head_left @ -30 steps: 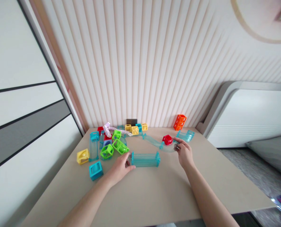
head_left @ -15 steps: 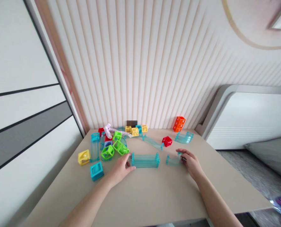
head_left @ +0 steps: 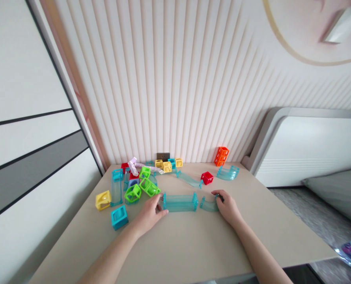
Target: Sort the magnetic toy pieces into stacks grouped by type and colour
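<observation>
My left hand (head_left: 152,213) is closed at the left end of a long, clear teal track piece (head_left: 180,203), with thumb and fingers around that end. On the other side, my right hand (head_left: 227,206) grips the right end of a shorter curved teal track piece (head_left: 208,204). The short piece lies just right of the long one, a narrow gap between their facing ends. My right fingers hide the short piece's far end. Beyond my right hand sits a red cube frame (head_left: 207,178), and another sloped teal track piece (head_left: 189,179) lies behind the long one.
Green cube frames (head_left: 133,193), a blue cube (head_left: 119,217) and a yellow cube (head_left: 103,200) are on the left of the table (head_left: 175,252). An orange stack (head_left: 221,156) stands at the back right, near a curved track (head_left: 228,172). A ribbed wall borders the table's rear.
My right hand has moved left with the short track piece, bringing it closer to the long one. My left hand stays at the long piece's end. The view has shifted slightly.
</observation>
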Demonstrator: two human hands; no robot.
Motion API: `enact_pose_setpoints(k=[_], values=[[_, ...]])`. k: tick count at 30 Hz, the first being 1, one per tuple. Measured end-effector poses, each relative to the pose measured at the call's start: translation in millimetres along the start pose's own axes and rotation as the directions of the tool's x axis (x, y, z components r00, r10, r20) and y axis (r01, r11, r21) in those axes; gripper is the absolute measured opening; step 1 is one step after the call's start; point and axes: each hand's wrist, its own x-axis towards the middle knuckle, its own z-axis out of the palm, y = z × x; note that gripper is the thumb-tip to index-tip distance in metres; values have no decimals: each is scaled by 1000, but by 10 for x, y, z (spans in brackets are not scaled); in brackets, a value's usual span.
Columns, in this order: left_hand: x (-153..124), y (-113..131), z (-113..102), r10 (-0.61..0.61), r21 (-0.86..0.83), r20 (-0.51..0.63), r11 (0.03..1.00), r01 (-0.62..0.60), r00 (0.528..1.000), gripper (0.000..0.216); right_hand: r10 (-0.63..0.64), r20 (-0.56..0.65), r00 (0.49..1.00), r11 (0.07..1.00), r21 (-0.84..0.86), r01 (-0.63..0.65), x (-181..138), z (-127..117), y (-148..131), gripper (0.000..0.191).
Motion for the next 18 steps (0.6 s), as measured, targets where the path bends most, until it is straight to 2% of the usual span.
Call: enact_pose_setpoints(k=[8,13,18], values=[[7,21,-7,-20,2,-3,1000,20,1000,55,-134,18,991,988,-76,135,14,-23,-17,26],[13,8,-7,-43,15,1,999,43,999,60,-309,-39,950,947,-108,303,-46,-78,-109,22],[11,-22,6,-43,30,4,999,43,999,54,-431,79,899,895,-93,437,-136,-48,-261,20]])
